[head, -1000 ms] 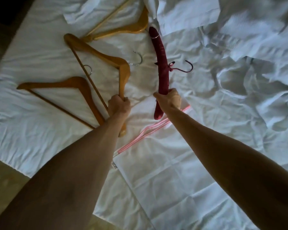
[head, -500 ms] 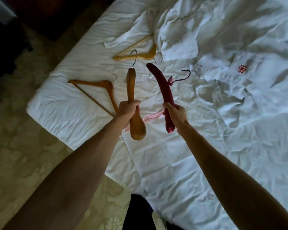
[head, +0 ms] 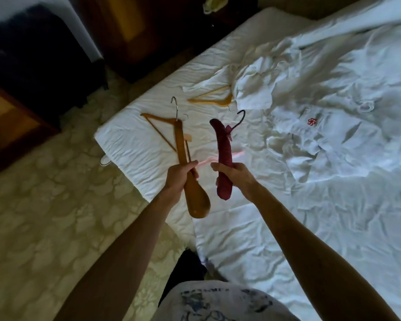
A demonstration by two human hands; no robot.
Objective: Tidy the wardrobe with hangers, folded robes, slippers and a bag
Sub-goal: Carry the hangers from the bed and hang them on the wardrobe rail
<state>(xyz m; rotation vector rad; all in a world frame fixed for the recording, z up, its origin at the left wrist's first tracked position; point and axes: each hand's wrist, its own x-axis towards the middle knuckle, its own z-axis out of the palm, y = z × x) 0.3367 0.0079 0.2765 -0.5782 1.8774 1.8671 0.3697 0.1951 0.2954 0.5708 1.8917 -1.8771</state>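
Note:
My left hand (head: pixel 180 176) grips a wooden hanger (head: pixel 191 195) lifted above the bed, seen end-on with its metal hook pointing up. My right hand (head: pixel 233 173) grips a dark red padded hanger (head: pixel 222 144) with a dark hook and a small bow. Both are held upright side by side, apart. On the bed behind lie another wooden hanger (head: pixel 159 126) near the corner and a lighter wooden hanger (head: pixel 210 100) beside a crumpled white robe (head: pixel 259 89). A white robe with a red emblem (head: pixel 311 121) lies to the right. A pink-edged white bag (head: pixel 205 159) shows between my hands.
The bed (head: pixel 310 216) with wrinkled white sheets fills the right side. Patterned pale carpet (head: pixel 44 216) covers the floor on the left. Dark wooden furniture (head: pixel 21 112) stands at the upper left. A metal hook (head: pixel 104 161) pokes out at the mattress edge.
Both hands have lifted their hangers off the bed and drawn them back towards me. The view has pulled away from the bed, showing more floor and furniture.

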